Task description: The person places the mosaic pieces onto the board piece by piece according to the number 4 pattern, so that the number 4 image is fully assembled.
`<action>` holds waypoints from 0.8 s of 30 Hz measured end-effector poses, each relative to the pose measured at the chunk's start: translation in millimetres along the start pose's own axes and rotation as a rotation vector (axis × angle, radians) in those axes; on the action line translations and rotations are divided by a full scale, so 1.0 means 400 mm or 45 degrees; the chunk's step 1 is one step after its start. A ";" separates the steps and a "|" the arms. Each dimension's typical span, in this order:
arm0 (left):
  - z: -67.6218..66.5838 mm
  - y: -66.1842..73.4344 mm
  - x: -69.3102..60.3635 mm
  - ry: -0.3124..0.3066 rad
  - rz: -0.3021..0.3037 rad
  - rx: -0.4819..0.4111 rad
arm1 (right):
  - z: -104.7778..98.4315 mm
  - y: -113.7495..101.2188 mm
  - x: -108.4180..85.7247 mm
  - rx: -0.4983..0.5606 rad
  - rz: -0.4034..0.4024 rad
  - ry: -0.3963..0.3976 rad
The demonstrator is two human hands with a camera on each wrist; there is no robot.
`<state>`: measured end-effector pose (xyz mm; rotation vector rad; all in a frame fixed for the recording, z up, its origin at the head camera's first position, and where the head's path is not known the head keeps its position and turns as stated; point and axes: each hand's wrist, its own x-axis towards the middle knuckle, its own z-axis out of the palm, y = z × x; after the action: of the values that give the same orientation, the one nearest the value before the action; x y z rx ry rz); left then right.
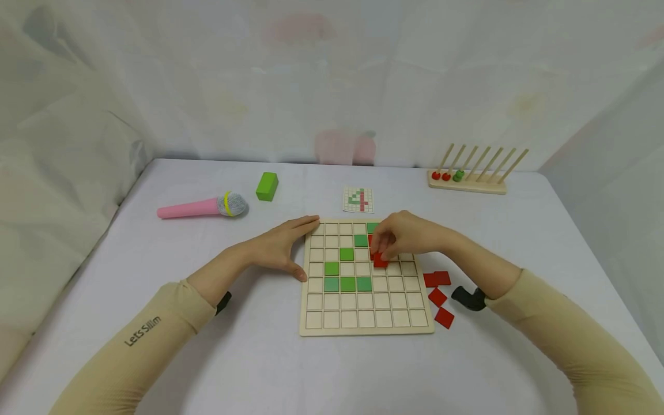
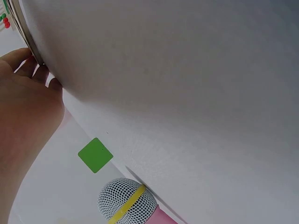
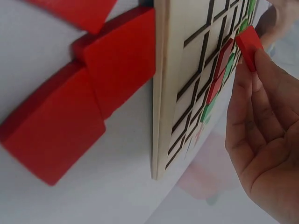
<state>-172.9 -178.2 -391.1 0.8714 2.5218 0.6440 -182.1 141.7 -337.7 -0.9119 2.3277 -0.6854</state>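
Red square tile (image 1: 381,260), pinched in the right hand (image 1: 410,233), is best lowered flat, I'd say, while the spread left hand (image 1: 277,245) steadies the pale wooden grid board (image 1: 365,332).

Tiles (image 1: 438,297) are red and green, the gridded board (image 1: 366,301) cream, the block (image 1: 267,187) green.

Board (image 1: 350,302), ctr, is matt wood; red tiles (image 1: 444,317), rt of ctr, smooth w/ slight sheen. Mic hndl (image 1: 189,208), mid-L: smooth, plastic-look; mesh head (image 1: 236,204) rough, metal-look. Peg rack (image 1: 491,187), upper R: matt wood.
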 end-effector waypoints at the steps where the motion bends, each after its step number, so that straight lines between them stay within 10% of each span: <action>1: -0.001 0.000 -0.001 0.002 0.004 -0.001 | 0.002 -0.002 0.003 -0.005 0.004 -0.009; 24: -0.005 0.007 -0.003 0.001 0.007 -0.011 | 0.028 -0.020 0.023 -0.053 0.070 -0.036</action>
<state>-171.9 -177.6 -387.8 0.8752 2.5162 0.6559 -177.0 127.2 -343.6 -0.8671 2.3409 -0.5999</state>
